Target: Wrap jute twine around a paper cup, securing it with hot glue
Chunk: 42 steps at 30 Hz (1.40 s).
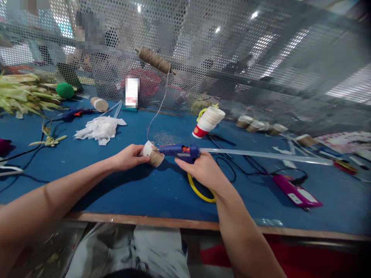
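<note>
My left hand (131, 157) is closed around the base of a paper cup (148, 148) tipped on its side, partly wrapped in brown twine (156, 158). From the cup the strand rises to a twine spool (154, 60) mounted on the mesh. My right hand (206, 170) grips a blue hot glue gun (185, 152), its nozzle at the twine on the cup. A long clear glue stick (261, 154) sticks out of the gun's back to the right. Beneath my right hand lies a yellow ring (199, 193), partly hidden.
Stacked paper cups (209, 120) stand behind the gun, with several twine-wrapped cups (255, 125) at back right. A purple power strip (297, 191) and cables lie right. White cloth (100, 129), another glue gun (75, 113) and pale husks (26, 92) are left. Perforated metal mesh (185, 85) backs the table.
</note>
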Tool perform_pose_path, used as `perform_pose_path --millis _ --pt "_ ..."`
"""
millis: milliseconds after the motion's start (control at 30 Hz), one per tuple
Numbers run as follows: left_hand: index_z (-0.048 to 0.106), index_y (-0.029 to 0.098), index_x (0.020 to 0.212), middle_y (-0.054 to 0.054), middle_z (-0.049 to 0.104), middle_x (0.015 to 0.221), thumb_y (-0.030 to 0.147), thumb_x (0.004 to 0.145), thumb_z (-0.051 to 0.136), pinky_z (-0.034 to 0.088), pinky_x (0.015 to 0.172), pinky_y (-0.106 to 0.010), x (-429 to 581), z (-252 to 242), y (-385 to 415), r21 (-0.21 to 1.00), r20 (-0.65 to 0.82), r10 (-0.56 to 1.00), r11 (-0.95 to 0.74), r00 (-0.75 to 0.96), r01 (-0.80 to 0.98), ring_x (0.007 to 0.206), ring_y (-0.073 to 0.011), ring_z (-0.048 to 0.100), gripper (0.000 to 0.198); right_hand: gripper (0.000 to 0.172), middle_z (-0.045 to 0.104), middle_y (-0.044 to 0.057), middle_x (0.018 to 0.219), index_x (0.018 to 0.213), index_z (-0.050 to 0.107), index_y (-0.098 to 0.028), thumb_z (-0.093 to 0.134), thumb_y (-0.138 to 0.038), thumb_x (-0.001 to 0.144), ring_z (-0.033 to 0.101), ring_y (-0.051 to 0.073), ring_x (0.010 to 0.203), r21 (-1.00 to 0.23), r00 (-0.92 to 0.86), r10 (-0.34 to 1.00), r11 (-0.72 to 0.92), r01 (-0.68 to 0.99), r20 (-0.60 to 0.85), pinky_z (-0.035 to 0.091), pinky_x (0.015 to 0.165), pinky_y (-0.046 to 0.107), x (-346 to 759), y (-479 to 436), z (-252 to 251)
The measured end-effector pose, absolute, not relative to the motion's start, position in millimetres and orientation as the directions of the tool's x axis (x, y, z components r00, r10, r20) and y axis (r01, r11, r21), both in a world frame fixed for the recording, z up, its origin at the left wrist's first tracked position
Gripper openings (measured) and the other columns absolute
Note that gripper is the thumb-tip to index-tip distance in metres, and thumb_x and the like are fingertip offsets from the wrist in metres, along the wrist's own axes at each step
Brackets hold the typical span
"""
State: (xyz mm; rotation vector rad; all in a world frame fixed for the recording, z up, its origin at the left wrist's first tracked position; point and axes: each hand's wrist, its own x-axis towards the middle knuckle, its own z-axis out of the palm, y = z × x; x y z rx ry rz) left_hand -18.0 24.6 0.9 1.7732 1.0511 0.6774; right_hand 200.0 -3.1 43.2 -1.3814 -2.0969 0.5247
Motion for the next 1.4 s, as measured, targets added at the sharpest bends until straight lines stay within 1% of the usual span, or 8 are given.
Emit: perform_pose_path --millis 233,400,533,767,933,1100,1300,1400 --pt "0.057 0.008 0.089 -0.004 0.061 0.081 0.031 0.070 0.050 0.040 0.066 -0.023 -19.9 -1.2 25.4 0.887 0.042 0.859 -0.267 0.510 0.376 0.070 -0.0143 0.052 0.030 0.016 0.061 0.001 0.066 0.070 0.062 -0.016 0.055 -0.030 0.070 0.053 0.015 0.061 -0.618 -0.338 0.919 0.389 0.683 0.204 0.042 0.061 0.026 200.7 -4.6 43.7" --pt "0.058 0.008 0.086 -0.004 0.061 0.076 0.032 0.072 0.050 0.039 0.066 -0.024 -22.0 -2.3 26.7 0.833 0.044 0.854 -0.318 0.518 0.453 0.067 -0.0142 0.051 0.030 0.016 0.057 0.001 0.059 0.064 0.057 -0.016 0.055 -0.031 0.069 0.050 0.014 0.057 -0.613 -0.274 0.933 0.359 0.704 0.232 0.041 0.056 0.026 200.6 -4.2 46.7" --pt "0.058 0.008 0.086 -0.004 0.061 0.077 0.033 0.073 0.049 0.040 0.068 -0.025 -23.9 -3.4 28.3 0.802 0.050 0.846 -0.351 0.530 0.484 0.068 -0.0148 0.051 0.030 0.015 0.054 0.000 0.056 0.062 0.056 -0.017 0.056 -0.030 0.069 0.049 0.014 0.056 -0.613 -0.264 0.937 0.348 0.709 0.227 0.041 0.054 0.026 200.9 -4.1 47.2" --pt "0.057 0.011 0.094 -0.004 0.063 0.087 0.030 0.073 0.050 0.040 0.073 -0.024 -24.2 -2.2 28.6 0.840 0.069 0.826 -0.350 0.559 0.414 0.077 -0.0161 0.053 0.030 0.014 0.060 0.002 0.066 0.070 0.061 -0.016 0.054 -0.029 0.070 0.052 0.015 0.062 -0.640 -0.341 0.918 0.386 0.664 0.201 0.043 0.061 0.027 200.6 -4.7 47.0" --pt "0.058 0.008 0.086 -0.005 0.061 0.077 0.033 0.073 0.049 0.040 0.067 -0.024 -23.2 -1.4 27.3 0.809 0.038 0.845 -0.339 0.534 0.479 0.069 -0.0152 0.052 0.030 0.016 0.056 0.001 0.058 0.061 0.057 -0.016 0.055 -0.030 0.069 0.050 0.014 0.057 -0.600 -0.259 0.939 0.345 0.721 0.227 0.041 0.056 0.027 201.0 -4.4 47.4" --pt "0.058 0.010 0.090 -0.004 0.062 0.083 0.030 0.073 0.049 0.040 0.069 -0.023 -22.6 -2.4 27.4 0.834 0.063 0.841 -0.340 0.537 0.434 0.073 -0.0152 0.052 0.028 0.015 0.060 0.002 0.064 0.068 0.061 -0.016 0.054 -0.029 0.070 0.052 0.016 0.061 -0.612 -0.324 0.920 0.389 0.689 0.220 0.042 0.059 0.027 200.3 -7.0 46.1" --pt "0.058 0.011 0.092 -0.003 0.062 0.084 0.030 0.073 0.049 0.040 0.066 -0.021 -22.2 -2.5 26.9 0.843 0.068 0.845 -0.333 0.531 0.422 0.075 -0.0152 0.052 0.029 0.016 0.057 0.000 0.058 0.063 0.061 -0.016 0.055 -0.030 0.069 0.050 0.015 0.057 -0.586 -0.339 0.923 0.380 0.715 0.184 0.041 0.055 0.026 198.0 -9.4 45.6" --pt "0.058 0.011 0.092 -0.003 0.062 0.084 0.030 0.073 0.049 0.040 0.066 -0.021 -21.5 -0.6 26.1 0.846 0.058 0.838 -0.330 0.543 0.418 0.074 -0.0149 0.053 0.029 0.015 0.058 0.001 0.061 0.066 0.062 -0.016 0.054 -0.029 0.070 0.051 0.015 0.059 -0.608 -0.339 0.921 0.381 0.696 0.189 0.041 0.057 0.026 198.9 -8.8 46.6"
